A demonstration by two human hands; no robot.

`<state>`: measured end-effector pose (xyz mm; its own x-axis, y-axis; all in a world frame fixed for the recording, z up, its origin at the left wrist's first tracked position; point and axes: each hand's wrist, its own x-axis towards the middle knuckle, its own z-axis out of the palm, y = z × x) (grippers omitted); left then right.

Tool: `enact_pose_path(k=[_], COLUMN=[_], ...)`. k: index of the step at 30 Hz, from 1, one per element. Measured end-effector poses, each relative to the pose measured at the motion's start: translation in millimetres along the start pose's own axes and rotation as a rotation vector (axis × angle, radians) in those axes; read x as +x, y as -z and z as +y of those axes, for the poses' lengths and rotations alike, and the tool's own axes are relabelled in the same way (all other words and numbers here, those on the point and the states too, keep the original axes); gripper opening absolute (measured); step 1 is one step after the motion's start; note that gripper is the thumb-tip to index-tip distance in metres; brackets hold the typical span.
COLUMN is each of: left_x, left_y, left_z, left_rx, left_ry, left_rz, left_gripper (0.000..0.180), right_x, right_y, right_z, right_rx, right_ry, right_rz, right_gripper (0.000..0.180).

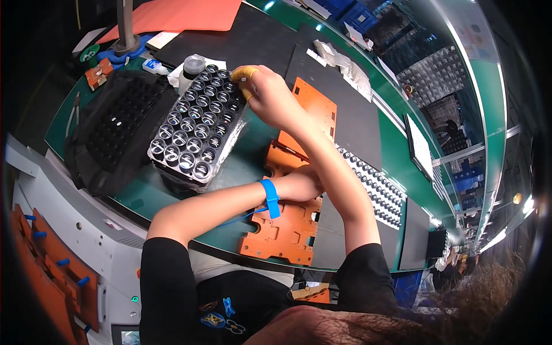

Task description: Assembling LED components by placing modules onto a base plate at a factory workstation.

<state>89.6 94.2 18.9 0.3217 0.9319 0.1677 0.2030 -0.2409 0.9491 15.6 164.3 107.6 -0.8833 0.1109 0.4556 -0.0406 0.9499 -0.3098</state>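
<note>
A black tray holds rows of round, glassy lens-like parts, with clear plastic around its side. At its far right corner is my right hand, yellow covers on its fingertips. Those fingers are bent together over the end of a row; anything between them is too small to make out. My left hand reaches across under my right forearm, which hides its fingers. Around the left wrist is a blue strap with a cord. Orange fixture plates with cutouts lie under and beside that hand.
Right of my forearm lies a white tray with rows of small dark round parts. A black bag-like thing sits left of the lens tray. Beyond are a clear-lidded jar, a metal post and crumpled plastic.
</note>
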Motion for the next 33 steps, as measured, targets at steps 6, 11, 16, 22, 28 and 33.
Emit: enact_pose_path(k=[6,11,16,22,28,33], left_x=[3,8,6,-8,-1,-4], left_y=[-6,-7,5,14,7,4], left_z=[-14,-18,-12,4,-3,3], left_rx=[-0.061,-0.215,-0.172,-0.125,-0.326,-0.458], left_ry=[-0.161,-0.27,-0.062,0.054,-0.031,0.042], left_rz=[0.175,0.252,0.12,0.247,0.202,0.141], left_gripper=[0.022,0.017,0.012,0.016,0.028,0.028], right_x=[6,4,-10,-99,-236,-280], right_y=[-4,-2,17,64,72,44], right_z=[2,0,-6,-16,-9,-17], right_rx=[-0.02,0.012,0.062,-0.033,0.32,0.481], right_ry=[0.008,-0.001,-0.016,-0.133,-0.494,-0.568], right_rz=[-0.015,-0.014,0.118,0.314,0.646,0.633], right_gripper=[0.023,0.024,0.029,0.032,0.034,0.033])
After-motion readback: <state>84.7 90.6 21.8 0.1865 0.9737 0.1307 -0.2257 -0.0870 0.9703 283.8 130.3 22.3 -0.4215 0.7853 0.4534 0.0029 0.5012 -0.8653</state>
